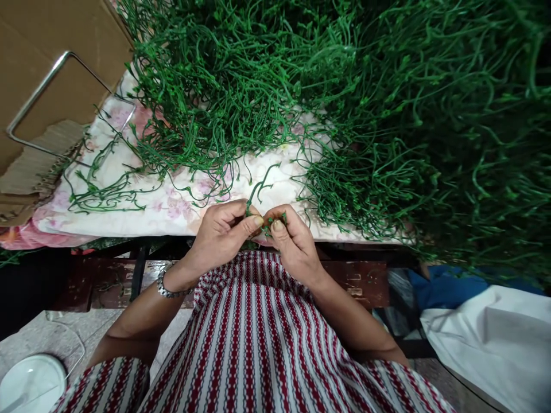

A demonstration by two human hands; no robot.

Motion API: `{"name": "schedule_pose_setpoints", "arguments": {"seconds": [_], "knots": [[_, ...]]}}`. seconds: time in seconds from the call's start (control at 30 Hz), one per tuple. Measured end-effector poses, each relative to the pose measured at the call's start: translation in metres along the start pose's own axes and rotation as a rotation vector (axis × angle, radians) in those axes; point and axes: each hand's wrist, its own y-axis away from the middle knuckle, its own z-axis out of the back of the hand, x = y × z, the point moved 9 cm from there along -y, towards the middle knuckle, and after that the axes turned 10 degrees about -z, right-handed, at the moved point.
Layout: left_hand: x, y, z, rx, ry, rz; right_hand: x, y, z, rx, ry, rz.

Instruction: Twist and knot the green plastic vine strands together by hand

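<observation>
Close to my body, at the table's front edge, both hands nearly meet. My left hand (227,231) pinches a branched green artificial plant stem (257,189) between thumb and fingers, its tip pointing up and away from me. My right hand (294,241) is closed, thumb against forefinger, on a small green sprig (271,222) with short leafy ends. Whether the sprig joins the stem is hidden by my fingertips. Beyond my hands, a large tangled pile of similar green stems (241,86) covers much of the floral tablecloth (181,212).
A few loose stems (107,192) lie at the left of the cloth, beside a bent metal wire frame (38,92) and a cardboard box (86,28). White fabric (491,344) is at the lower right. A white round lid-like object (32,381) sits at the lower left.
</observation>
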Motion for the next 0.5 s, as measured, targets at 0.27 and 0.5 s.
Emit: {"name": "schedule_pose_setpoints", "arguments": {"seconds": [0.27, 0.5], "knots": [[-0.007, -0.002, 0.004, -0.090, -0.016, -0.108, -0.004, -0.003, -0.007, 0.111, -0.179, -0.083], [0.004, -0.003, -0.005, -0.091, 0.343, -0.048, 0.001, -0.005, -0.014, 0.187, -0.196, -0.081]]}}
